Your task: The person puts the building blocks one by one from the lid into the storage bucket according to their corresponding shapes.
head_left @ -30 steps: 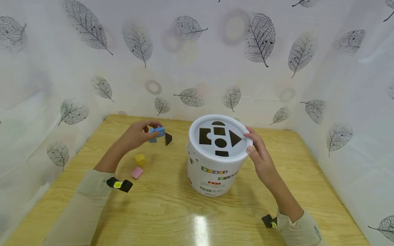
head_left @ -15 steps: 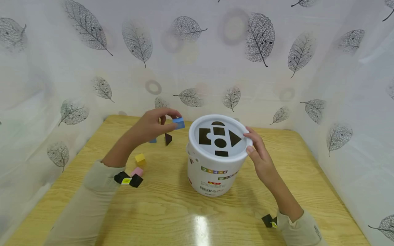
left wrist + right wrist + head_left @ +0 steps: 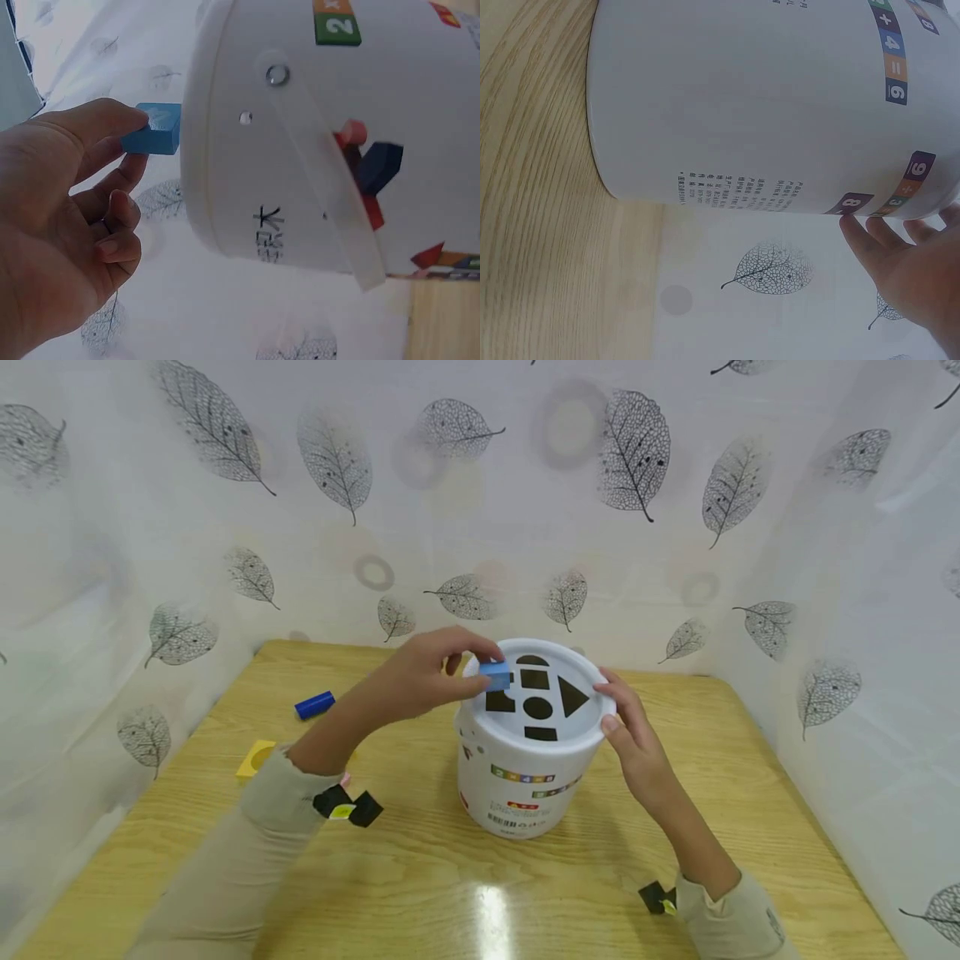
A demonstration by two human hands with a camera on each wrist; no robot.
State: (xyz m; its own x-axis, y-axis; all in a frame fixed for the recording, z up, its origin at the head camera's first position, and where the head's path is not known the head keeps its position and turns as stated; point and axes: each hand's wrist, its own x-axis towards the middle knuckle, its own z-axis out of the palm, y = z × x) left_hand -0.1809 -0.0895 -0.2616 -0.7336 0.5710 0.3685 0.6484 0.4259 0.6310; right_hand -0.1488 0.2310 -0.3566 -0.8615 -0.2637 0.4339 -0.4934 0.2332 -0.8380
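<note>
Left arm angled forward and inward, left hand (image 3: 423, 672) pinching light-blue block (image 3: 495, 675) between thumb and fingertips over near side of slotted lid (image 3: 507, 721), spare fingers loosely bent. Right arm reaching forward, right hand (image 3: 637, 747) gripping lid's rim, thumb and fingers curved. White shape-sorter bucket (image 3: 517, 793) stands between hands; blue cylinder (image 3: 314, 705) lies left of left hand.
</note>
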